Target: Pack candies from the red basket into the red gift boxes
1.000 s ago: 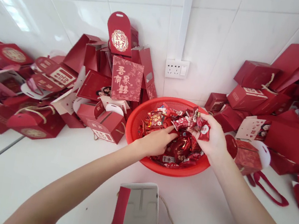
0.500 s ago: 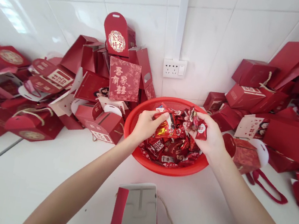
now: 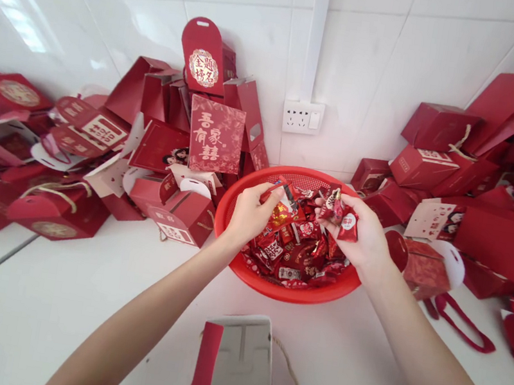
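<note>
A red plastic basket full of red-wrapped candies stands against the wall. Over its left side, my left hand pinches a red and gold candy packet between thumb and fingers. My right hand, over the basket's right side, is curled palm-up around several wrapped candies. Nearer to me, below the basket, an open red gift box shows its pale inside, with a rope handle lying at its right.
Red gift boxes are heaped on the left of the white table. More red boxes are piled on the right, with a red strap in front. A socket is on the tiled wall behind.
My left thumb and fingers have shifted slightly on the packet, which has tilted a little. The right hand stays nearly still with its candies. The whole view has shifted slightly.
</note>
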Tool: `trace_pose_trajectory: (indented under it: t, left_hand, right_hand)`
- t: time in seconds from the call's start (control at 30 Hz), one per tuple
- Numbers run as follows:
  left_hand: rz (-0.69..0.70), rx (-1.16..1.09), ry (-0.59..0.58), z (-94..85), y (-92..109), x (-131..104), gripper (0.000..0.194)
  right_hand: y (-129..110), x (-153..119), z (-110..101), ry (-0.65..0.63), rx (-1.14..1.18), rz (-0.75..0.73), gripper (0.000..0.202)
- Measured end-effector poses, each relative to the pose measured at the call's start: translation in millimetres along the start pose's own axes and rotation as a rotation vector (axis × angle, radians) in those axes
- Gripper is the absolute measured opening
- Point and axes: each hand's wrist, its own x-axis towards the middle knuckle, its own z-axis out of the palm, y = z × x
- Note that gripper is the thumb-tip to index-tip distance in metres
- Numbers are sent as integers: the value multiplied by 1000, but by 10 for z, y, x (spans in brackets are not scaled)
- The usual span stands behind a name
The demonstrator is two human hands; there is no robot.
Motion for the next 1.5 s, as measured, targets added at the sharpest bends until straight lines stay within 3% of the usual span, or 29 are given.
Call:
trace_pose_trajectory:
  t: [0.17, 0.27, 0.37, 0.43, 0.53, 0.63, 0.73, 0.8, 0.87, 0.97, 1.1, 1.23, 1.5]
  left_hand:
    - [-119, 66, 29, -14, 34, -3, 19]
    - [-43, 234, 31, -20, 6, 5, 26]
    - [102, 446, -56, -1, -22, 5, 40]
    - [199, 527, -157, 35, -13, 10, 41]
    - [299, 663, -401, 120, 40, 61, 38]
    - [300, 910, -661, 220, 91, 174, 39]
    - [274, 996, -800, 326, 100, 299, 58]
    - [273, 975, -833, 383, 85, 356, 54]
    - [283, 932, -851, 402, 64, 389, 35]
    - [279, 834, -874, 329, 28, 431, 17]
    - [166, 620, -875, 138, -40, 519, 36]
    - [-54, 204, -739, 33, -100, 588, 28]
    - [-46, -35, -653, 2, -83, 588, 18]
  right_hand:
    - [1, 2, -8, 60, 16, -20, 10]
    - [-4, 2, -2, 96, 24, -31, 12]
    - [-8, 6, 7, 102, 19, -45, 15]
    - [-6, 12, 8, 106, 27, -65, 14]
    - [6, 25, 0, 124, 55, -103, 11]
    - [30, 38, -20, 138, 72, -154, 6]
    - [49, 48, -44, 134, 68, -195, 2]
    - [52, 53, -55, 123, 60, -195, 4]
    - [50, 56, -60, 120, 62, -190, 4]
    - [45, 60, -62, 112, 65, -206, 5]
    - [47, 73, -65, 89, 54, -236, 7]
    - [53, 80, -67, 94, 65, -237, 7]
    - [30, 35, -27, 112, 77, -196, 2]
